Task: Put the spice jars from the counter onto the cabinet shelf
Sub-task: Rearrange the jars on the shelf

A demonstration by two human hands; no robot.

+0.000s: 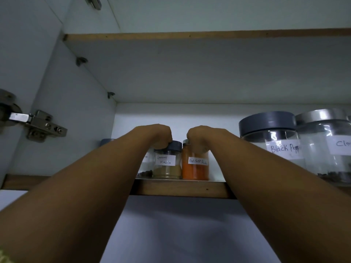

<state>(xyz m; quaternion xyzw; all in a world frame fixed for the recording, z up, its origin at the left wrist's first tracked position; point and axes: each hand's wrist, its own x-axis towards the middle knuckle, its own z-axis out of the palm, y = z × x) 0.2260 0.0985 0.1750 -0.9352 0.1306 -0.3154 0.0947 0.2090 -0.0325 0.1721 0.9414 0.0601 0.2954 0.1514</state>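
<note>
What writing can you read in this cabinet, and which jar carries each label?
"Garam Masala": jar of tan powder.
"Red Chilli Powder", faint: jar of orange powder.
"Black Pepp", cut off: large dark-lidded jar.
"Clo", cut off: large silver-lidded jar.
Label on leftmost small jar: hidden by left arm, unreadable.

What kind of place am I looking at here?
Most likely a home kitchen cabinet, seen from below. A hand-labelled Garam Masala jar and Red Chilli Powder jar stand on the shelf, with a larger Black Pepper jar to the right and a door hinge on the left wall.
</note>
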